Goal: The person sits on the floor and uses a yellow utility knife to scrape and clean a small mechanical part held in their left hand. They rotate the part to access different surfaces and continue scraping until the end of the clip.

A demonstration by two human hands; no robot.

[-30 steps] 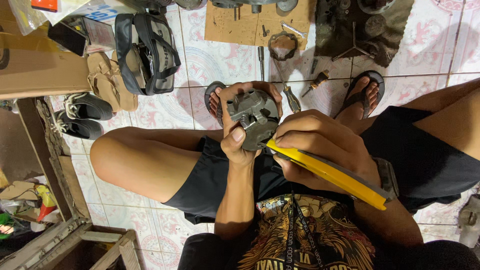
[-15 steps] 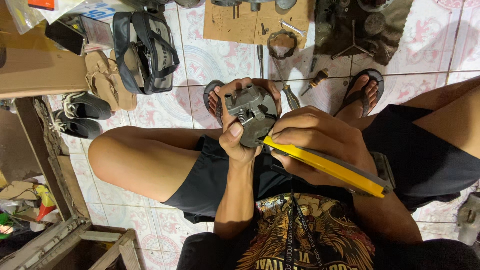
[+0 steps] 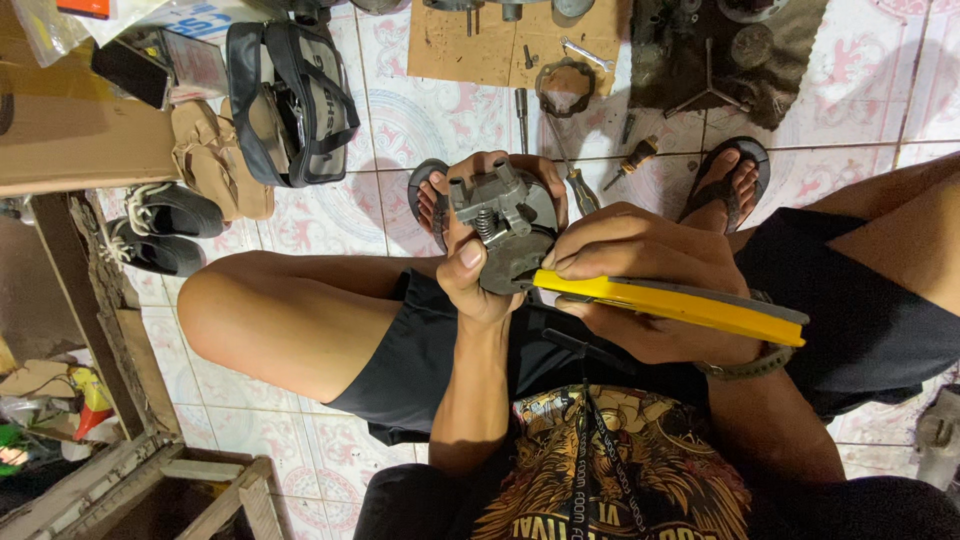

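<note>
The left hand (image 3: 478, 262) is gripping a round grey metal clutch assembly (image 3: 508, 228); the right hand (image 3: 640, 270) is clenching yellow-handled pliers (image 3: 668, 300) against its lower edge.

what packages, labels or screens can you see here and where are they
Dark phone, screen blank: top left, on the brown board.
White and blue printed package: top left edge, partly cut off.
Clear plastic bag: top left corner, crumpled.
Small orange-red package: top edge, cut off.
</note>
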